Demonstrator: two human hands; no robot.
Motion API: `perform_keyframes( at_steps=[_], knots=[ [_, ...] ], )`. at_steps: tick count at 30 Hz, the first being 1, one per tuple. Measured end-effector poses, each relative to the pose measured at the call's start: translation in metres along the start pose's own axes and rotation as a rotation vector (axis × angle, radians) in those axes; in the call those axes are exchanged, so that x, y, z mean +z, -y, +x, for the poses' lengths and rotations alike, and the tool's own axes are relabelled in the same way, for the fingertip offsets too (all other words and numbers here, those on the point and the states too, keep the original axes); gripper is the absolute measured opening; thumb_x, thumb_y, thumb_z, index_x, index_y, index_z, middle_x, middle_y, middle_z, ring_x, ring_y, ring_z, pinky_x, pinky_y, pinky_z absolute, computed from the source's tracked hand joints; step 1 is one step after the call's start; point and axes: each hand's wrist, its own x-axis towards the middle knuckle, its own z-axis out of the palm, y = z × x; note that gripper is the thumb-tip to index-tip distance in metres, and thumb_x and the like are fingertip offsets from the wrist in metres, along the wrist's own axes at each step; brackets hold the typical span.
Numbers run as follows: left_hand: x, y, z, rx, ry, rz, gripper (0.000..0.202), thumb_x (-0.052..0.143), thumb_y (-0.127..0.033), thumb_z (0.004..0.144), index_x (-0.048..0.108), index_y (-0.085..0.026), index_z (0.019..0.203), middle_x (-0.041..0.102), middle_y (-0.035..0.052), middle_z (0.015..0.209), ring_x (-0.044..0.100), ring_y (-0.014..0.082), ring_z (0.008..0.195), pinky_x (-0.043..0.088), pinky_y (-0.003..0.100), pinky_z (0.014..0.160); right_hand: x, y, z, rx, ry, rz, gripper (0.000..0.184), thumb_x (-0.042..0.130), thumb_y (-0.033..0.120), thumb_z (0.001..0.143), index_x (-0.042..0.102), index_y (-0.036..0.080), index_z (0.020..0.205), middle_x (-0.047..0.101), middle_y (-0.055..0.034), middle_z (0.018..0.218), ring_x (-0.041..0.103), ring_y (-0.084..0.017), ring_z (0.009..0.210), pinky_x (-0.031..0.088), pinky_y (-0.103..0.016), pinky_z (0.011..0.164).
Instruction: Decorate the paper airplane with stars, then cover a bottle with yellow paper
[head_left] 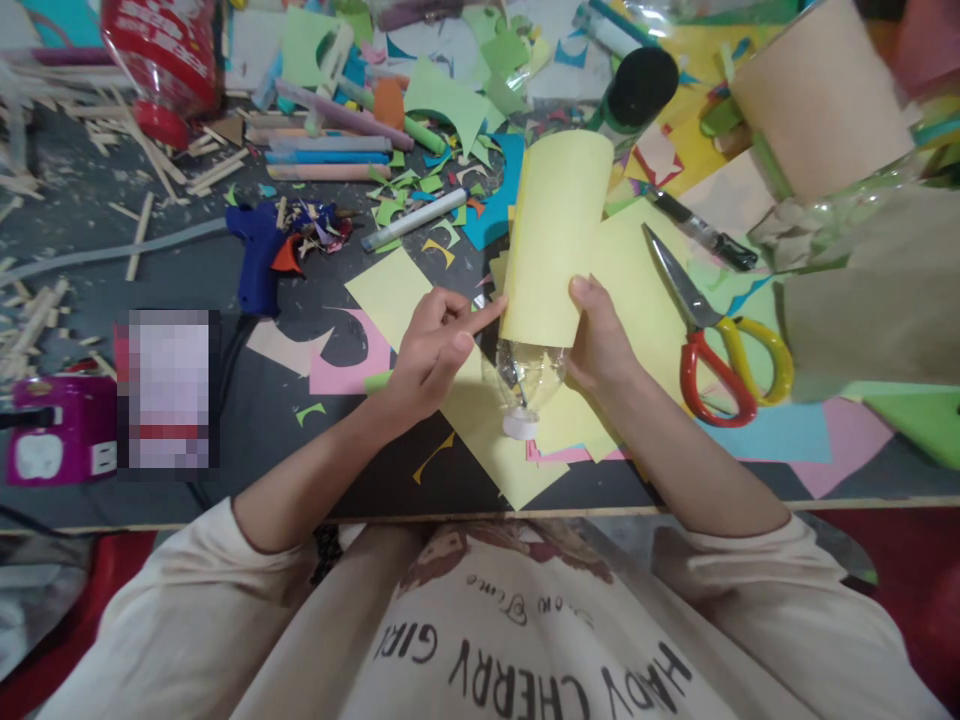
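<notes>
A clear plastic bottle (531, 375) with a white cap lies before me, its neck toward my body. Yellow paper (559, 240) is wrapped around its body, leaving only the neck end bare. My right hand (604, 335) grips the wrapped bottle from the right, thumb on the paper and the other fingers mostly hidden behind it. On the left side, my left hand (435, 350) touches the paper's edge with its outstretched index finger, while its other fingers are curled. Flat yellow sheets (645, 300) lie under and beside the bottle.
Scissors (705, 325) with red and yellow handles lie at right, near a black marker (705, 230). A blue glue gun (262, 250) is at left. Felt pens (330, 158), paper scraps, wooden sticks and a red-labelled bottle (165, 60) crowd the far side. The table's front edge (480, 515) is near me.
</notes>
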Motion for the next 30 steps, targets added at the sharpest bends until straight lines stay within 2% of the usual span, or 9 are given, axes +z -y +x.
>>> perform_keyframes(
  at_steps=[5,8,10,14,16,19,22,26,30],
  knots=[
    [0.001,-0.006,0.002,0.089,-0.062,-0.005,0.042,0.036,-0.042,0.107,0.068,-0.034,0.132,0.049,0.0023,0.083,0.050,0.0177,0.080,0.044,0.036,0.072,-0.005,0.002,0.002,0.073,-0.002,0.017,0.057,0.071,0.074,0.063,0.065,0.031,0.099,0.077,-0.0058,0.114,0.063,-0.036,0.128,0.059,-0.054,0.096],
    [0.000,-0.010,0.001,0.063,-0.173,-0.047,0.043,0.035,-0.040,0.108,0.078,-0.033,0.111,0.051,0.0022,0.079,0.052,0.0167,0.074,0.045,0.035,0.069,-0.006,0.004,0.005,0.113,0.030,0.026,0.055,0.068,0.076,0.059,0.067,0.031,0.091,0.077,-0.0054,0.113,0.063,-0.037,0.128,0.059,-0.054,0.095],
    [0.000,-0.009,0.000,0.022,-0.210,-0.050,0.045,0.033,-0.041,0.108,0.077,-0.032,0.111,0.056,0.0035,0.084,0.056,0.0173,0.078,0.047,0.036,0.070,-0.005,0.005,0.006,0.132,0.046,0.059,0.054,0.061,0.076,0.061,0.067,0.030,0.089,0.077,-0.0062,0.113,0.063,-0.036,0.128,0.059,-0.053,0.095],
    [0.002,-0.001,0.000,0.084,-0.001,0.041,0.050,0.029,-0.052,0.106,0.058,-0.034,0.142,0.065,0.0092,0.122,0.062,0.0235,0.112,0.052,0.042,0.095,-0.003,0.007,0.003,0.219,0.046,0.123,0.065,0.052,0.075,0.064,0.070,0.024,0.101,0.078,-0.0106,0.109,0.067,-0.033,0.117,0.061,-0.049,0.092],
    [0.003,0.001,0.001,0.166,0.099,0.138,0.054,0.024,-0.057,0.106,0.052,-0.037,0.147,0.059,0.0088,0.140,0.057,0.0242,0.127,0.049,0.044,0.104,-0.003,0.006,0.000,0.253,0.015,0.113,0.071,0.052,0.080,0.065,0.070,0.023,0.104,0.078,-0.0090,0.105,0.071,-0.031,0.107,0.062,-0.048,0.087],
    [0.000,-0.002,0.002,0.214,0.208,0.215,0.053,0.024,-0.055,0.106,0.050,-0.040,0.148,0.053,0.0077,0.148,0.052,0.0244,0.133,0.047,0.044,0.107,-0.004,0.004,-0.004,0.240,0.000,0.043,0.068,0.053,0.083,0.068,0.070,0.026,0.103,0.078,-0.0050,0.100,0.073,-0.029,0.102,0.062,-0.047,0.086],
    [-0.005,-0.008,0.004,0.224,0.231,0.178,0.048,0.031,-0.049,0.106,0.051,-0.039,0.149,0.057,0.0086,0.137,0.054,0.0242,0.126,0.047,0.042,0.105,-0.001,0.005,-0.006,0.244,0.039,0.050,0.068,0.055,0.083,0.066,0.069,0.025,0.099,0.079,-0.0070,0.098,0.073,-0.033,0.106,0.062,-0.050,0.087],
    [-0.009,-0.010,0.006,0.215,0.154,0.186,0.048,0.034,-0.044,0.107,0.048,-0.037,0.152,0.060,0.0063,0.110,0.055,0.0205,0.107,0.046,0.037,0.097,0.006,0.008,-0.010,0.352,0.135,0.178,0.067,0.071,0.077,0.056,0.067,0.024,0.097,0.080,-0.0101,0.096,0.072,-0.036,0.107,0.062,-0.052,0.091],
    [-0.011,-0.002,0.007,0.181,0.076,0.246,0.050,0.030,-0.047,0.107,0.045,-0.037,0.154,0.057,0.0048,0.103,0.053,0.0193,0.097,0.046,0.035,0.089,0.008,0.009,-0.014,0.384,0.219,0.212,0.067,0.073,0.074,0.059,0.064,0.024,0.103,0.080,-0.0106,0.088,0.074,-0.038,0.102,0.063,-0.055,0.089]
  ],
)
